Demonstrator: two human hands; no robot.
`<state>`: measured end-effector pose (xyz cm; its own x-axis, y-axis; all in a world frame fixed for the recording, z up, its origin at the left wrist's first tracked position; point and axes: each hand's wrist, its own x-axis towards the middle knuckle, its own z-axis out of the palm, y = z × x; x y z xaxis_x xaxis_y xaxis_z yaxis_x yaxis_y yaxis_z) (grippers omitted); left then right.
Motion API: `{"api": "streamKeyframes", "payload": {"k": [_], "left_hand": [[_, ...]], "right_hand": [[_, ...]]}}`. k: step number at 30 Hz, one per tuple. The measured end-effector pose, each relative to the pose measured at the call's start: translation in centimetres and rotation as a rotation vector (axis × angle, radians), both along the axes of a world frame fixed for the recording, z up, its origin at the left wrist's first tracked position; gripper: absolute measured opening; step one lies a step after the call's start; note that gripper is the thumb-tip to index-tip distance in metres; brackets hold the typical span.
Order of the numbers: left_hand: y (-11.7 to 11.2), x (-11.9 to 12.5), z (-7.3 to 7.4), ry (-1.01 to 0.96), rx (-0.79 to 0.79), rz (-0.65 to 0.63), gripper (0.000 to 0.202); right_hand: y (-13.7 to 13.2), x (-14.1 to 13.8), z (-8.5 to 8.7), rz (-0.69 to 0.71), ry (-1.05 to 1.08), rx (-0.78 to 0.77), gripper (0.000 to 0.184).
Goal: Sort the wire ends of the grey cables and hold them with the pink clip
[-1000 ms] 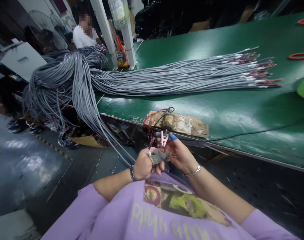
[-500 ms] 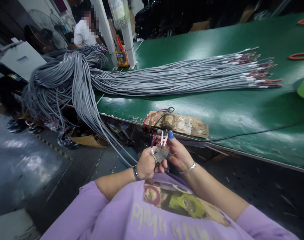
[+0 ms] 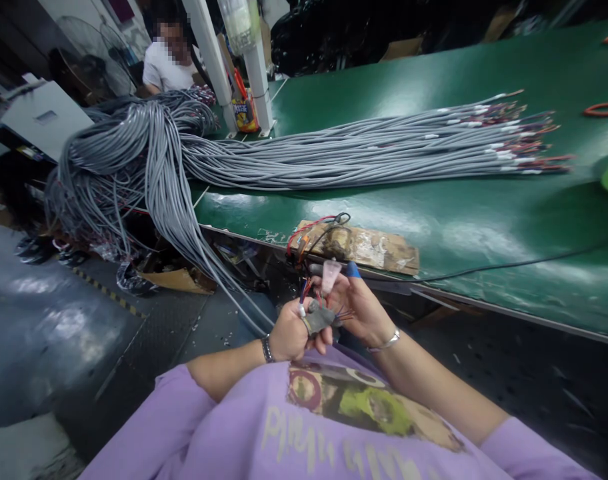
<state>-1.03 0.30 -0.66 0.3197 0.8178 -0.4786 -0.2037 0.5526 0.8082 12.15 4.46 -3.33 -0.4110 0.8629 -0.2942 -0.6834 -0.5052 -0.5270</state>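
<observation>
My left hand (image 3: 289, 331) is closed around the end of a grey cable (image 3: 244, 316). Thin coloured wires (image 3: 305, 289) stick up past a white sleeve above its fingers. A dark grey cover (image 3: 319, 319) sits over what looks like my left thumb. My right hand (image 3: 368, 315), with a blue cover on one fingertip, pinches a pale pink clip (image 3: 331, 275) just above that thumb. A few loose wire ends (image 3: 345, 315) lie between the two hands. The right fingers are partly hidden behind the clip.
A long bundle of grey cables (image 3: 334, 160) lies across the green table (image 3: 484, 233) and droops off its left side. At the near edge a worn wooden board (image 3: 379, 248) carries red and black leads. A co-worker (image 3: 168, 67) is behind the posts.
My right hand has shifted slightly right and turned the pink clip, whose two legs showed apart before and now appear as one broad piece. My left hand has barely moved.
</observation>
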Motion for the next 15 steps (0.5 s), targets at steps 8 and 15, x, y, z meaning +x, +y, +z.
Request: {"api": "streamKeyframes", "payload": {"k": [8, 15], "left_hand": [[0.32, 0.39, 0.37, -0.021, -0.011, 0.109, 0.056], [0.67, 0.69, 0.6, -0.043, -0.046, 0.128, 0.052]], "right_hand": [[0.07, -0.34, 0.41, -0.104, -0.152, 0.035, 0.031], [-0.08, -0.85, 0.47, -0.233, -0.317, 0.137, 0.041]]}}
